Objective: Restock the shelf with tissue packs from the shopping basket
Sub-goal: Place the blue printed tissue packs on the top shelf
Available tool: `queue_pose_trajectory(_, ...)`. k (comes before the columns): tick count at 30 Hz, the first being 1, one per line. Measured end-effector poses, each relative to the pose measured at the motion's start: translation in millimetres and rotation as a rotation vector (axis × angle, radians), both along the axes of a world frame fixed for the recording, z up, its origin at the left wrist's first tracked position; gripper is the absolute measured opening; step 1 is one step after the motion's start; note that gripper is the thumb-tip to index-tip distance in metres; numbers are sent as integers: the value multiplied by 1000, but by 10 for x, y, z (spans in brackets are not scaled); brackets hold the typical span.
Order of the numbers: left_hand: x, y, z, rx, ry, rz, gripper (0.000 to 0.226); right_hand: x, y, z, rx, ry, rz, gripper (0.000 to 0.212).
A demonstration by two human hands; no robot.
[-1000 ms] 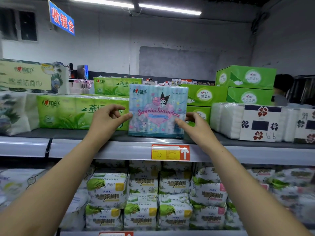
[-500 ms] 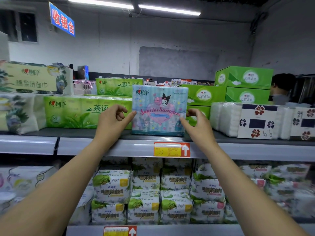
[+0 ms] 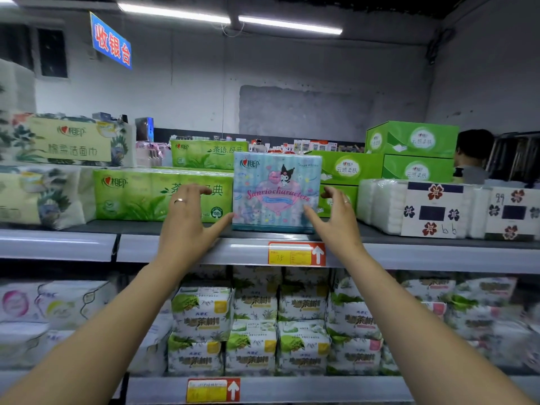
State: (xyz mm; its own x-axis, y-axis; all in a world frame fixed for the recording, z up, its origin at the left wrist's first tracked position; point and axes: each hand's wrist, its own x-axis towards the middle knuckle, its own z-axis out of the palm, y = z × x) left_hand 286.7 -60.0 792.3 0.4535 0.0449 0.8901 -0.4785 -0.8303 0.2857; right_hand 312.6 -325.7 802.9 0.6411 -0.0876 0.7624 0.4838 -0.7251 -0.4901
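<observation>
The blue-and-pink tissue pack (image 3: 276,191) with a cartoon print stands upright at the front of the upper shelf (image 3: 175,248), just above a red-and-yellow price tag (image 3: 295,254) on the shelf edge. Both hands frame it with fingers spread and loosely bent, neither clasping it. The left hand (image 3: 187,223) sits to the pack's left, its thumb tip reaching the lower left corner while its fingers hang apart from the pack in front of a long green tissue bundle (image 3: 146,197). The right hand (image 3: 336,220) is at the right side, its thumb lying across the lower right of the pack's front and its fingers curved in the air just beside the right edge. A ring shows on each hand. Behind and to the right of the pack are stacked green boxes (image 3: 409,138), and further right lie white packs with flower labels (image 3: 429,209). The shelf below holds rows of white-and-green packets (image 3: 251,323). A blue sign (image 3: 111,42) hangs on the wall at upper left, and a person (image 3: 472,153) is partly visible beyond the boxes.
</observation>
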Motion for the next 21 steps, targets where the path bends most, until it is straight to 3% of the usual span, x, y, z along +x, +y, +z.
queue_pose_trajectory(9, -309, 153, -226, -125, 110, -1, 56, -187, 28, -159, 31, -33, 39, 62)
queue_pose_trajectory(18, -617, -150, -220, -398, 199, -237, 35, -745, -167, -481, 130, -213, 78, 42)
queue_pose_trajectory(21, -779, -305, -315, -369, 204, -251, 33, -915, -262, -567, 142, -174, 81, 41)
